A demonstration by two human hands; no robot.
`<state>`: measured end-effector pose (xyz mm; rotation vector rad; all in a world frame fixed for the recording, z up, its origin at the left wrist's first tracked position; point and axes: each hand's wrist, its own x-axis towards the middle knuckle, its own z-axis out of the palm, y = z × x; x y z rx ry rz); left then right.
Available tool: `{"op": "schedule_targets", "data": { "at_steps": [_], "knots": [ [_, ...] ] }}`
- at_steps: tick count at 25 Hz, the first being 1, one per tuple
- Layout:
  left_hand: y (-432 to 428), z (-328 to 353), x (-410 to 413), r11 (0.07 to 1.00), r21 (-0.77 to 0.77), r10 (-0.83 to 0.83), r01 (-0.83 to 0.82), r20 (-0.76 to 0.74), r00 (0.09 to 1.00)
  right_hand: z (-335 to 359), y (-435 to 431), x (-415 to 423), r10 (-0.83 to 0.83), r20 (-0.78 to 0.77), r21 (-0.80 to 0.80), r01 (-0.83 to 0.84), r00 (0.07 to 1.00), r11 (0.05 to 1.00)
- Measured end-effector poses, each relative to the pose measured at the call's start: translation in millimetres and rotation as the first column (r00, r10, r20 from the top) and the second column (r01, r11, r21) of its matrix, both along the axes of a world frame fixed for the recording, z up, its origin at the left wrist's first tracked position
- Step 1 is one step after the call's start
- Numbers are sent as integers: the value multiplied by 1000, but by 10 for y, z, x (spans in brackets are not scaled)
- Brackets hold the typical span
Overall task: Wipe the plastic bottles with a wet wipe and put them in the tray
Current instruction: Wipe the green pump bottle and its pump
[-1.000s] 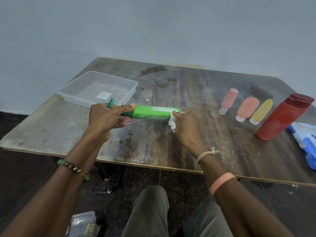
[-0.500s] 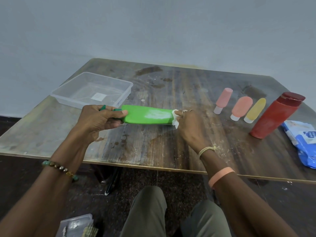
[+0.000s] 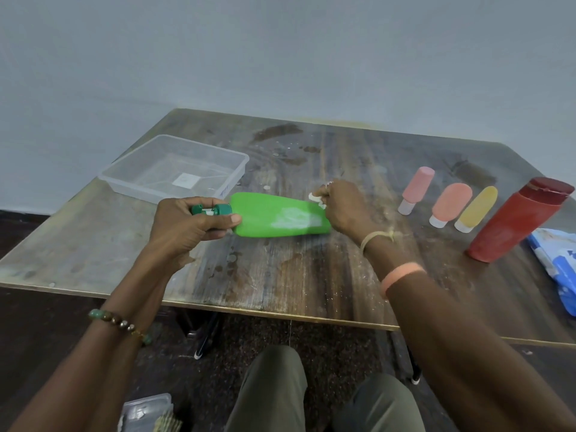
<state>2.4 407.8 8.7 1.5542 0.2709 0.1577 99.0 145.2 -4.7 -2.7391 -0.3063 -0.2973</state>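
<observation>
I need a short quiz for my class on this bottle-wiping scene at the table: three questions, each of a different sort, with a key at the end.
1. True or false: the tray already holds a wiped bottle.
2. The left hand grips the green bottle at: A) its cap end, B) its middle, C) its base.
3. What does the right hand hold at the green bottle's base end?

Key
1. False: there is no bottle in the tray.
2. A
3. The wet wipe
</observation>
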Motion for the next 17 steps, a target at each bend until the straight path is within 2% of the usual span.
{"op": "schedule_targets", "data": {
  "at_steps": [2,5,9,10,13,15,17],
  "knots": [
    [-9,-22,-16,1000,-14,17,-17,17,1000,-182,-22,-335,-28,85,-5,29,996,1000],
    [-3,-4,9,1000,-16,9,-9,-20,1000,-158,-174,-712,21,-12,121,-19,1000,992],
    [-9,90,42,999,25,-23,24,-48,999,74,-292,-641,-180,218,217,132,959,967],
    [-8,116,46,999,37,-30,32,-51,998,80,-255,-593,-143,215,187,103,966,977],
    [-14,171,46,997,53,-59,62,-63,996,22,-98,-489,-40,71,89,33,997,996],
    [-16,172,30,995,65,-67,71,-68,995,8,43,-478,10,53,30,-12,999,999],
    [-10,172,15,995,70,-67,72,-65,996,50,204,-502,137,82,-19,-136,987,990]
  ]
}}
